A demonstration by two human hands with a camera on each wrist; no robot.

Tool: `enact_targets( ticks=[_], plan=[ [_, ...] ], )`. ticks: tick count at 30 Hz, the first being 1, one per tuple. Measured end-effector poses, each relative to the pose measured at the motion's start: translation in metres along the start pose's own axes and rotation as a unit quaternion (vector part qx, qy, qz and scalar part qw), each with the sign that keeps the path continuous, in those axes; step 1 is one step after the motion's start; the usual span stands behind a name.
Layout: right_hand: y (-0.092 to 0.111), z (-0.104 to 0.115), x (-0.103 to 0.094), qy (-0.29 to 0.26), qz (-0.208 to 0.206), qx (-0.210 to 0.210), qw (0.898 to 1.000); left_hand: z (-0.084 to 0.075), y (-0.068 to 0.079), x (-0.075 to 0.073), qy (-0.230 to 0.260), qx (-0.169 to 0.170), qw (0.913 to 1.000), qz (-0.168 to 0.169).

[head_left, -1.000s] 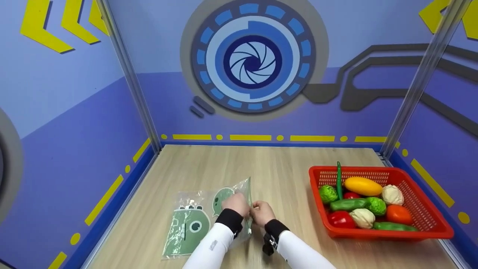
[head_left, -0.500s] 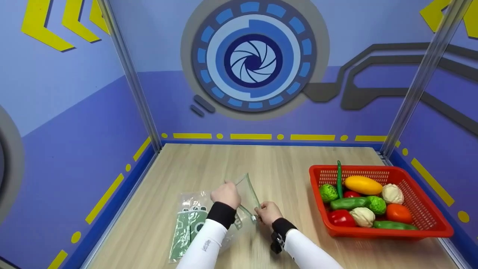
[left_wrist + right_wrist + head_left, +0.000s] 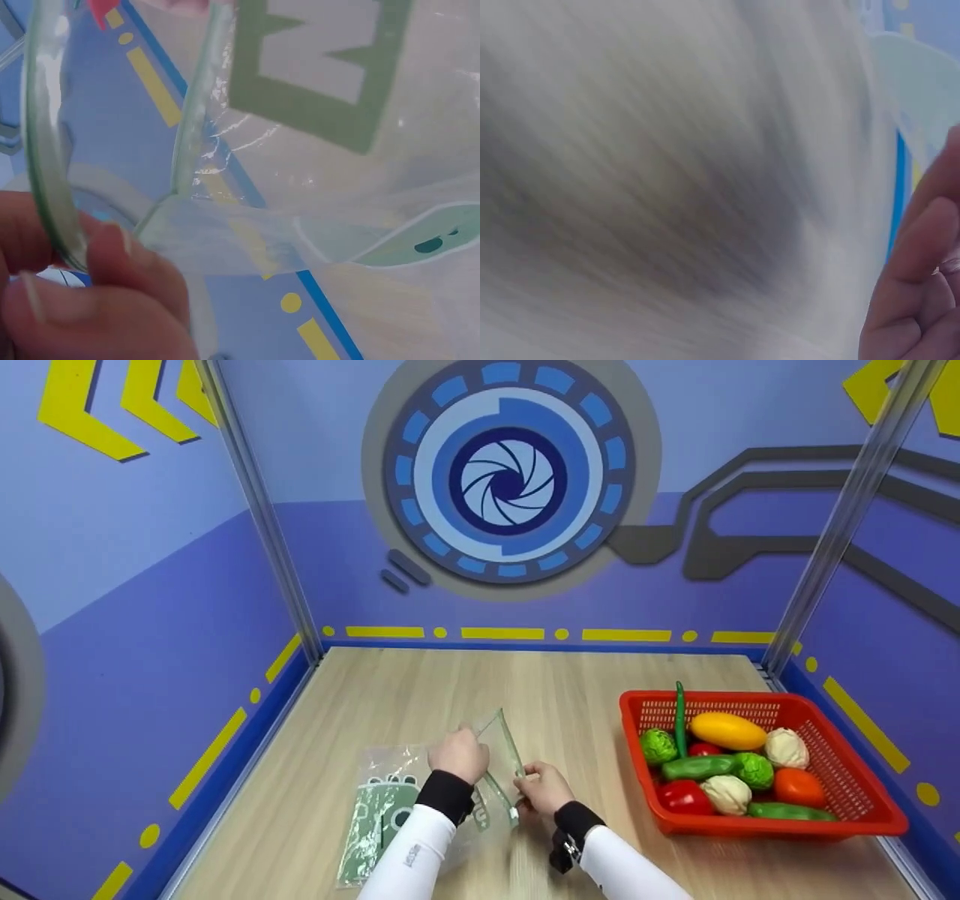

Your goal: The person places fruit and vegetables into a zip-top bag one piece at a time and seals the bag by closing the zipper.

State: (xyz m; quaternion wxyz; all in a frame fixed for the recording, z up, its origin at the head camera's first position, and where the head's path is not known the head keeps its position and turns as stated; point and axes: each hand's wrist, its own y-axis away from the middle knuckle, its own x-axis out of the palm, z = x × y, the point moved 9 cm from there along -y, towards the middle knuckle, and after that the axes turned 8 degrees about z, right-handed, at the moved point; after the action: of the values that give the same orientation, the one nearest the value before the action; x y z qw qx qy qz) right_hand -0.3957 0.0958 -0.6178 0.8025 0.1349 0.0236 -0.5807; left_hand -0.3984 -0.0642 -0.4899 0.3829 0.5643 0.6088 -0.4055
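On a pale wooden desk [image 3: 570,686], well to the right of the hands, we saw a red basket [image 3: 750,826] of vegetables, among them a long yellow one [image 3: 727,731] and a green chilli [image 3: 679,721] reaching above the far rim. Blue patterned walls [image 3: 337,570] enclosed the desk. Near its front, two hands held a clear zip bag [image 3: 307,116], its mouth spread between them. The left hand [image 3: 459,755] had a tight, pinching grip on one edge; the right hand [image 3: 544,789] pinched the opposite edge near a white slider [image 3: 514,813]. A green cartoon face [image 3: 390,810] on clear plastic lay flat to the left, partly hidden by the left sleeve [image 3: 411,851]. A second earlier, the hands were closer together and the mouth was narrower; the basket had stayed put.
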Motion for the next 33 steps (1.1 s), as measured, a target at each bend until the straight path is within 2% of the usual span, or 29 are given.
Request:
enact_targets(
  ticks=[5,9,13,18,22,25,27,31,33],
  plan=[
    [0.010,0.011,-0.010,0.008,0.024,-0.036,0.999,-0.002,-0.003,0.003,0.006,0.002,0.9999,-0.009],
    [0.022,0.024,-0.023,0.030,0.019,-0.062,0.997,-0.004,-0.004,0.002,0.016,0.014,0.9995,-0.025],
    [0.041,0.048,-0.037,0.061,0.007,-0.093,0.994,-0.005,-0.003,-0.001,0.030,0.029,0.9982,-0.043],
    [0.068,0.088,-0.063,0.120,-0.021,-0.139,0.983,-0.005,-0.004,0.001,0.028,0.031,0.9984,-0.039],
    [0.082,0.114,-0.100,0.211,-0.082,-0.161,0.961,-0.004,-0.006,0.000,0.023,0.027,0.9984,-0.044],
    [0.086,0.119,-0.134,0.279,-0.133,-0.141,0.941,-0.004,-0.006,0.001,0.018,0.028,0.9984,-0.045],
    [0.085,0.115,-0.154,0.326,-0.152,-0.111,0.926,-0.004,-0.006,0.002,0.015,0.029,0.9986,-0.040],
    [0.078,0.094,-0.175,0.412,-0.133,-0.036,0.900,-0.004,-0.005,0.006,0.015,0.034,0.9989,-0.028],
    [0.073,0.081,-0.179,0.436,-0.110,-0.004,0.893,-0.004,-0.006,0.007,0.015,0.033,0.9990,-0.025]
  ],
)
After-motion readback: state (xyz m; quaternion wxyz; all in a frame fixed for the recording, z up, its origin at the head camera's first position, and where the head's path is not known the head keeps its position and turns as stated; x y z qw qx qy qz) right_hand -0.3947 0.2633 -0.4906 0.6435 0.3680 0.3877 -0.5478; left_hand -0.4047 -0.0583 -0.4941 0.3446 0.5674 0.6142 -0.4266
